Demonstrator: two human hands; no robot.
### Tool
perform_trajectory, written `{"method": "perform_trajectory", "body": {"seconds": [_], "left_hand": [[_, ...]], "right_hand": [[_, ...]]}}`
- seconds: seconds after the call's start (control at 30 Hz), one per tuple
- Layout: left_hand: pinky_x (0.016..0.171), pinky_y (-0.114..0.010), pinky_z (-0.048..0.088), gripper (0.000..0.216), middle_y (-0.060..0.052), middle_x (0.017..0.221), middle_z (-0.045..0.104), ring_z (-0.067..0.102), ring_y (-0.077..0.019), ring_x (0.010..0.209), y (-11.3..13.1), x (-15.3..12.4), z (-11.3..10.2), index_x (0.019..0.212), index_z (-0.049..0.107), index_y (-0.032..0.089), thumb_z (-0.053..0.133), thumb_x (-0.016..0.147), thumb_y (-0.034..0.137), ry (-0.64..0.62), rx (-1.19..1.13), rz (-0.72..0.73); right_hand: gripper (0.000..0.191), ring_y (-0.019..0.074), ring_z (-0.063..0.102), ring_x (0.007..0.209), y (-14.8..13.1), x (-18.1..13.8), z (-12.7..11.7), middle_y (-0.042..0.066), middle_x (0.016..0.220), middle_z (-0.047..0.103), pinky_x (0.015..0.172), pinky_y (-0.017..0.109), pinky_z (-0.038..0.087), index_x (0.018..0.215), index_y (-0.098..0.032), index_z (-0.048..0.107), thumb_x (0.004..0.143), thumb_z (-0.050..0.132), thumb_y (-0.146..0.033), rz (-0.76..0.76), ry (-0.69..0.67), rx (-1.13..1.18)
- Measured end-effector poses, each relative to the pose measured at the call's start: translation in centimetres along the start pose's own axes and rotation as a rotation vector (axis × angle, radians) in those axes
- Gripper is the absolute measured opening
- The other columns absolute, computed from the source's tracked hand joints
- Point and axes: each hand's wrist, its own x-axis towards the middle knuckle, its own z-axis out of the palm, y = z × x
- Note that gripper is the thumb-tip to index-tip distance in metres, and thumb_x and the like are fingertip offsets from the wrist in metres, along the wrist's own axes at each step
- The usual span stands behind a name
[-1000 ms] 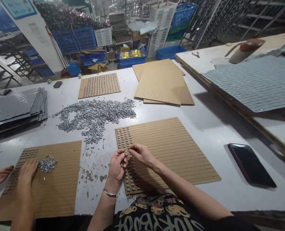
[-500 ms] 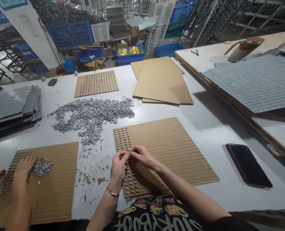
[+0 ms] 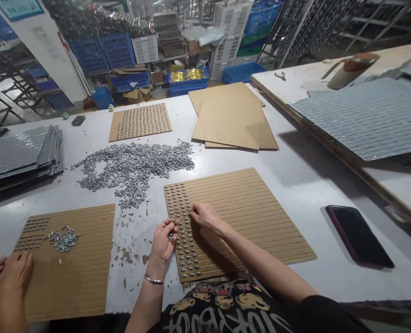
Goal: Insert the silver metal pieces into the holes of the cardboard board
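Note:
A ribbed cardboard sheet (image 3: 240, 217) lies before me, with columns of small grey spindle-shaped pieces (image 3: 182, 240) set along its left side. My left hand (image 3: 163, 240) is curled around a few such pieces beside the sheet's left edge; they show dark between its fingers. At the inner side of the filled columns, my right hand (image 3: 205, 216) touches the sheet with its fingertips pinched together. Whatever lies between those fingertips is hidden. Beyond the sheet spreads a large loose pile of the same grey pieces (image 3: 132, 166).
At left, another person's hands (image 3: 16, 273) work over a second cardboard sheet (image 3: 83, 277) with a small heap of pieces. A filled sheet (image 3: 141, 122), plain cardboard sheets (image 3: 233, 115) and a grey stack (image 3: 21, 148) lie farther back. A phone (image 3: 359, 236) is at right.
My hands have parted: the right moved from the left hand's fingertips up to the sheet, the left drew back leftward. The other person's hand moved down and left, off the small heap.

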Motion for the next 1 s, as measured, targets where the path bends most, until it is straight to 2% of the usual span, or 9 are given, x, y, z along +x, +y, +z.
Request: {"method": "perform_trajectory", "body": {"seconds": [0.1,0.2,0.33,0.43,0.53,0.6,0.7,0.8,1.0], "left_hand": [[0.051,-0.014,0.042,0.027,-0.006,0.084,0.064,0.055,-0.0067,0.066,-0.1,-0.2,0.1,0.085,0.066,0.012,0.079,0.062,0.015,0.016,-0.033,-0.019],[0.047,-0.013,0.039,0.029,-0.003,0.078,0.061,0.053,-0.0053,0.061,-0.1,-0.4,0.6,0.087,0.067,0.013,0.079,0.061,0.016,-0.007,-0.046,-0.021],[0.045,-0.012,0.036,0.032,-0.002,0.081,0.062,0.053,-0.0043,0.059,-0.3,-1.0,1.3,0.088,0.063,0.014,0.081,0.061,0.020,-0.038,-0.033,-0.022],[0.038,-0.012,0.027,0.034,0.001,0.068,0.058,0.047,-0.0030,0.051,-0.6,-1.4,1.8,0.084,0.059,0.015,0.082,0.062,0.026,-0.093,0.031,-0.032],[0.034,-0.013,0.017,0.036,0.008,0.054,0.046,0.036,-0.0015,0.041,-1.0,-1.5,2.2,0.081,0.054,0.016,0.081,0.064,0.032,-0.163,0.103,-0.036],[0.034,-0.013,0.016,0.038,0.007,0.056,0.049,0.035,-0.0010,0.040,-1.2,-1.3,2.2,0.079,0.052,0.016,0.082,0.064,0.034,-0.147,0.137,-0.028],[0.032,-0.013,0.015,0.041,0.004,0.063,0.057,0.034,-0.0001,0.039,-1.2,-0.9,1.9,0.077,0.051,0.016,0.082,0.062,0.038,-0.053,0.150,0.000],[0.032,-0.013,0.016,0.040,0.005,0.061,0.054,0.033,0.0000,0.039,-0.8,-0.5,1.3,0.077,0.054,0.015,0.082,0.061,0.038,0.004,0.106,0.031],[0.033,-0.012,0.020,0.039,-0.001,0.071,0.062,0.035,0.0004,0.043,0.0,-0.6,0.6,0.082,0.059,0.011,0.084,0.058,0.028,-0.008,0.021,0.011]], "right_hand": [[0.016,0.0188,0.060,0.071,0.2,-0.2,0.1,0.007,0.077,0.068,0.060,0.025,0.035,0.075,-0.019,0.064,0.086,0.053,-0.018,0.035,0.032,-0.015],[0.009,0.0193,0.060,0.073,0.2,-0.5,0.1,0.009,0.082,0.068,0.062,0.025,0.036,0.087,-0.017,0.064,0.085,0.056,-0.018,0.070,0.060,-0.009],[0.015,0.0155,0.057,0.067,-0.7,-2.2,-0.4,0.003,0.074,0.066,0.063,0.024,0.040,0.097,-0.017,0.063,0.087,0.056,-0.024,-0.073,0.135,0.265],[0.018,0.0142,0.057,0.068,-1.7,-4.0,-0.8,0.002,0.076,0.067,0.063,0.023,0.042,0.089,-0.018,0.067,0.088,0.054,-0.029,-0.218,0.061,0.534],[0.018,0.0131,0.056,0.064,-2.0,-5.0,-1.0,0.001,0.072,0.066,0.058,0.021,0.041,0.085,-0.017,0.069,0.085,0.056,-0.029,-0.205,-0.053,0.659],[0.018,0.0119,0.053,0.058,-1.3,-4.9,-0.9,-0.001,0.065,0.062,0.054,0.021,0.039,0.081,-0.016,0.067,0.083,0.056,-0.030,-0.159,-0.111,0.687],[0.018,0.0127,0.053,0.059,0.2,-3.7,-0.4,0.000,0.065,0.062,0.057,0.022,0.040,0.076,-0.016,0.065,0.082,0.055,-0.030,-0.083,-0.006,0.608],[0.017,0.0155,0.057,0.067,1.2,-2.6,0.6,0.001,0.069,0.066,0.063,0.024,0.040,0.072,-0.017,0.068,0.080,0.056,-0.026,-0.001,0.144,0.435],[0.016,0.0167,0.060,0.075,0.2,-2.2,2.0,0.004,0.077,0.069,0.067,0.024,0.039,0.073,-0.018,0.070,0.082,0.058,-0.023,0.125,0.143,0.212]]}}
